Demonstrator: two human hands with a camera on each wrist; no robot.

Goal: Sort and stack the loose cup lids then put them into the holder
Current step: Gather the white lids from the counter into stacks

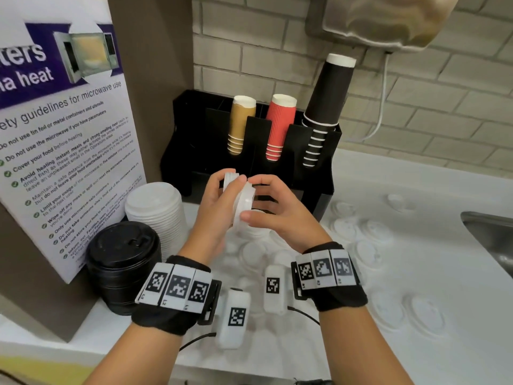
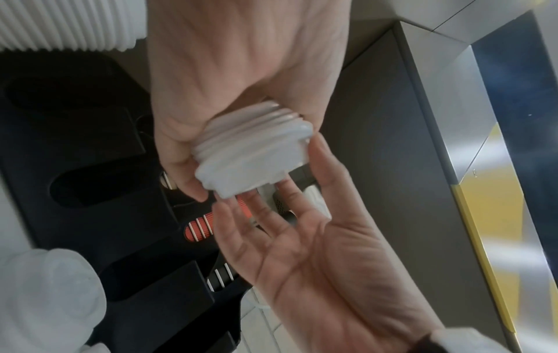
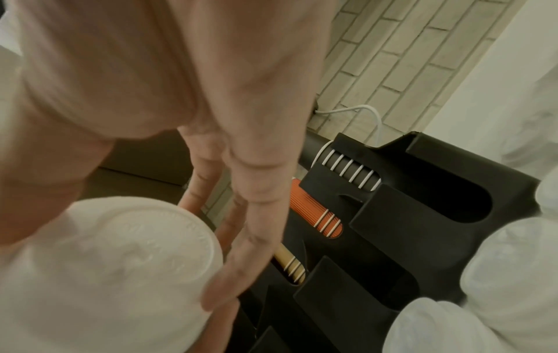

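White lid stack sits gripped in the left hand; right hand, fingers seemingly loose, touches its 3 o'clock face

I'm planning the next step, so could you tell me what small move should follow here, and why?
Probably press the small stack of white lids together so they nest. The left hand grips it while the right hand's straight fingers touch its end, and loose white lids still lie on the counter.
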